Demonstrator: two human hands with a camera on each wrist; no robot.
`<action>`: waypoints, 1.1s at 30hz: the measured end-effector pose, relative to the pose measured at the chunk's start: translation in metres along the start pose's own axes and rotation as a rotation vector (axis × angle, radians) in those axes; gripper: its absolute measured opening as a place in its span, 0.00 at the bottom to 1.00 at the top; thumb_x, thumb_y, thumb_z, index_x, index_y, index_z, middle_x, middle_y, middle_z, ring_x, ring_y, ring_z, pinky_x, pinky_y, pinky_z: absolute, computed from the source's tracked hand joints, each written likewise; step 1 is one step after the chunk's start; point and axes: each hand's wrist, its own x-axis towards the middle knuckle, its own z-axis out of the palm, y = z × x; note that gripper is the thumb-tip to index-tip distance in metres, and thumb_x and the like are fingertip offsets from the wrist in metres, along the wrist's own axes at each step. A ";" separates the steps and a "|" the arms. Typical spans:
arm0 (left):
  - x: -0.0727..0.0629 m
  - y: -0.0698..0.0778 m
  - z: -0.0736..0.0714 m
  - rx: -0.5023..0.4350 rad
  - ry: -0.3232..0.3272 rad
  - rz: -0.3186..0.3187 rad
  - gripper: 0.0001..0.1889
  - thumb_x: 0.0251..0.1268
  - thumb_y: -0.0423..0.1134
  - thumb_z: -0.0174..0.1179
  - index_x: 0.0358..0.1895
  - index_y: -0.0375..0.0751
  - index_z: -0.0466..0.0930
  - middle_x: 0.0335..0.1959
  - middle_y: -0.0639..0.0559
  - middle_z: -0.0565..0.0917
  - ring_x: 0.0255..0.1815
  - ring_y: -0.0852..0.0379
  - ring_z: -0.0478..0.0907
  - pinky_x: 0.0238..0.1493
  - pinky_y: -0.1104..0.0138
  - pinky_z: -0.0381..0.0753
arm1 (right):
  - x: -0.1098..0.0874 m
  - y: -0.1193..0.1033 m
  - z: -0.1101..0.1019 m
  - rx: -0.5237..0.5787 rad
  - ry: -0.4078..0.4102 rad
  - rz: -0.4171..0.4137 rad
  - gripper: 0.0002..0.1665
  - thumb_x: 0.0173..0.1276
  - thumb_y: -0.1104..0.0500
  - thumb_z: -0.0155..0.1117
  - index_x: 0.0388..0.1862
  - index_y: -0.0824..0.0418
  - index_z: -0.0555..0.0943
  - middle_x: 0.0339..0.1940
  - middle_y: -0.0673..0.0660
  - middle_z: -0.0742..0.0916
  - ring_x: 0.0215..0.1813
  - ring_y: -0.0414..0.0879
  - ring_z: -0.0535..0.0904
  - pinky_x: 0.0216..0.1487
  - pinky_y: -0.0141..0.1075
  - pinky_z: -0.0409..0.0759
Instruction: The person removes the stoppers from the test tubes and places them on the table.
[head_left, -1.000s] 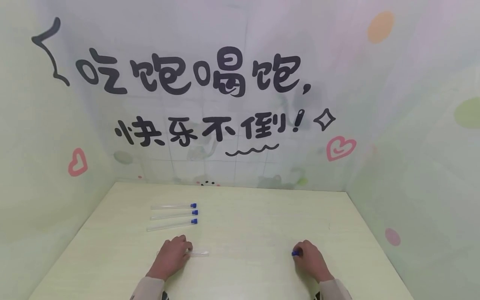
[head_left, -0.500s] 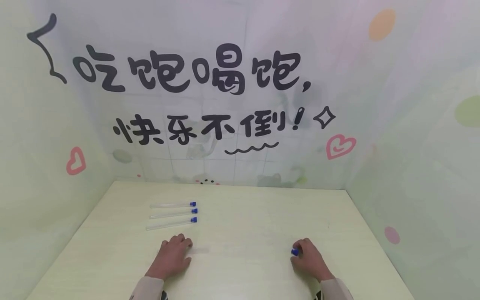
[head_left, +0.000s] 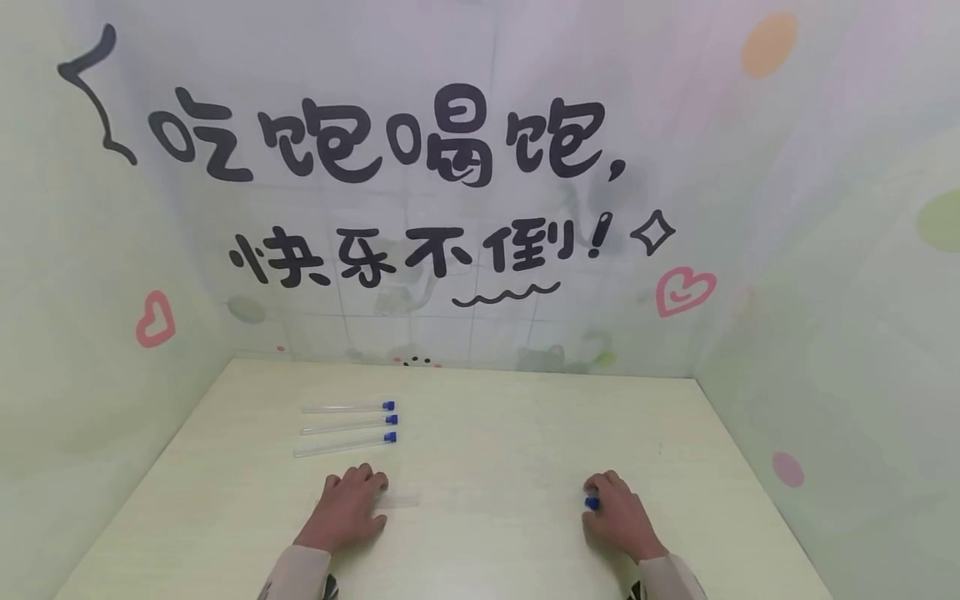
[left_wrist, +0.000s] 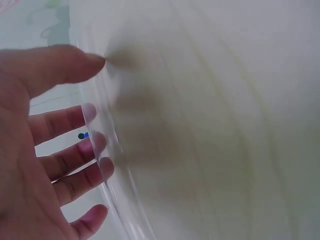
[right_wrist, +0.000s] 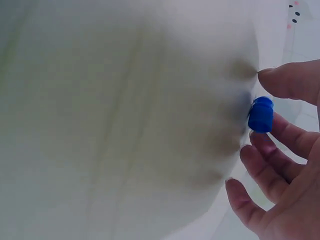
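At the left of the frame, a pink heart outline (head_left: 156, 319) marks the wall. Toward the lower left, three clear tubes with blue caps (head_left: 352, 427) lie in a row on the bench (head_left: 487, 467), capped ends pointing right. Just below them is the left hand (head_left: 342, 510), fingers and thumb loosely spread, gripping nothing; an uncapped clear tube (head_left: 401, 502) lies at its fingers and juts out to the right. Black lettering (head_left: 450, 252) spans the wall at upper centre. At lower right, a small blue cap (head_left: 592, 503) sits between the parted thumb and fingers of the right hand (head_left: 621, 515), unpinched; whether a finger touches it, I cannot tell.
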 end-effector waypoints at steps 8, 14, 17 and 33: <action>0.005 -0.001 -0.014 0.008 0.037 -0.023 0.24 0.51 0.55 0.66 0.47 0.44 0.78 0.38 0.53 0.75 0.40 0.53 0.72 0.43 0.48 0.68 | 0.008 -0.022 0.002 0.022 0.220 -0.152 0.31 0.49 0.55 0.76 0.50 0.66 0.75 0.47 0.61 0.80 0.48 0.56 0.78 0.43 0.53 0.75; 0.012 -0.009 -0.016 0.018 0.193 -0.022 0.21 0.57 0.53 0.63 0.48 0.42 0.78 0.43 0.48 0.77 0.43 0.48 0.74 0.43 0.48 0.69 | 0.022 -0.041 0.005 0.026 0.374 -0.266 0.33 0.46 0.57 0.78 0.49 0.67 0.75 0.48 0.62 0.79 0.47 0.57 0.78 0.40 0.53 0.75; 0.015 -0.013 -0.016 0.024 0.252 -0.029 0.19 0.58 0.47 0.63 0.49 0.40 0.77 0.45 0.45 0.77 0.45 0.46 0.75 0.43 0.48 0.70 | 0.027 -0.051 0.008 0.023 0.406 -0.298 0.33 0.46 0.57 0.78 0.49 0.67 0.75 0.48 0.62 0.79 0.47 0.57 0.78 0.39 0.53 0.75; 0.044 -0.045 -0.033 0.147 0.301 0.144 0.17 0.53 0.35 0.70 0.47 0.45 0.79 0.45 0.49 0.81 0.46 0.48 0.78 0.46 0.50 0.73 | 0.047 -0.088 0.009 0.057 0.470 -0.381 0.29 0.49 0.58 0.77 0.49 0.66 0.76 0.48 0.61 0.80 0.46 0.54 0.79 0.37 0.48 0.75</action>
